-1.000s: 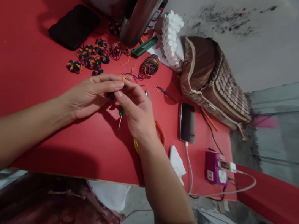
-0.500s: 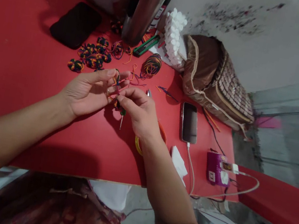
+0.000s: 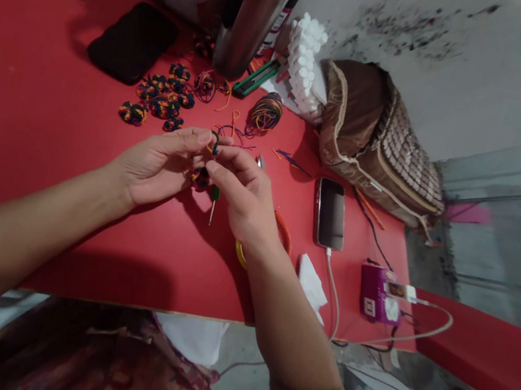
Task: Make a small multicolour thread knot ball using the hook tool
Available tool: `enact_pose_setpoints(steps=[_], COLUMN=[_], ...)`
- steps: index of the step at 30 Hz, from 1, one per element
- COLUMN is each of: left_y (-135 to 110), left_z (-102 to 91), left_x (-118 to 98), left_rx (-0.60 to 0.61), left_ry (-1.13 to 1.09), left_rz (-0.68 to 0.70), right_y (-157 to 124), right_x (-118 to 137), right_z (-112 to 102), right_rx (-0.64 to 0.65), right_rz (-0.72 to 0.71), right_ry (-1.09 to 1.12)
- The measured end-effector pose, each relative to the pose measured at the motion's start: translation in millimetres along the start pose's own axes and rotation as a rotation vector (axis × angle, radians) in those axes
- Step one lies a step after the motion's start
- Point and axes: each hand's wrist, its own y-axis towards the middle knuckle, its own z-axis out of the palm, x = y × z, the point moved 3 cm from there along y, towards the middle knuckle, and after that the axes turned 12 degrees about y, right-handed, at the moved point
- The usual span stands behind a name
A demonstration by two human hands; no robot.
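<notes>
My left hand (image 3: 158,163) is palm up, its thumb and fingers closed on a strand of multicoloured yarn (image 3: 215,141) that forms a small loop at the fingertips. Facing it, my right hand (image 3: 247,196) pinches the same yarn between thumb and forefinger. A small dark and orange crocheted piece (image 3: 199,178) hangs between the hands, partly hidden by fingers. Just below them is a green-handled crochet hook (image 3: 212,208), its metal shaft pointing towards me. Under my right wrist, scissors (image 3: 283,231) with orange and yellow handles lie partly covered.
Several crocheted pieces (image 3: 165,104) lie beyond my left hand, near a yarn ball (image 3: 266,112) and a green cutter (image 3: 255,79). A dark pouch-like object (image 3: 133,43) and metal cylinder (image 3: 250,25) stand farther back. A charging phone (image 3: 330,214) lies to the right.
My left fingers have drawn in closer to my right hand, and the yarn loop has shifted slightly right. The crocheted piece now shows more clearly below the fingers.
</notes>
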Motion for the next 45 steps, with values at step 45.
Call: enact_pose_setpoints(steps=[45], left_y=[5.3], left_z=[-8.1], left_x=[-4.8], left_rx=[-0.056], left_ry=[-0.113], left_rz=[0.02], right_y=[0.2], right_x=[3.6], right_z=[-7.8], right_rx=[-0.1], right_rz=[0.014], right_ry=[0.029])
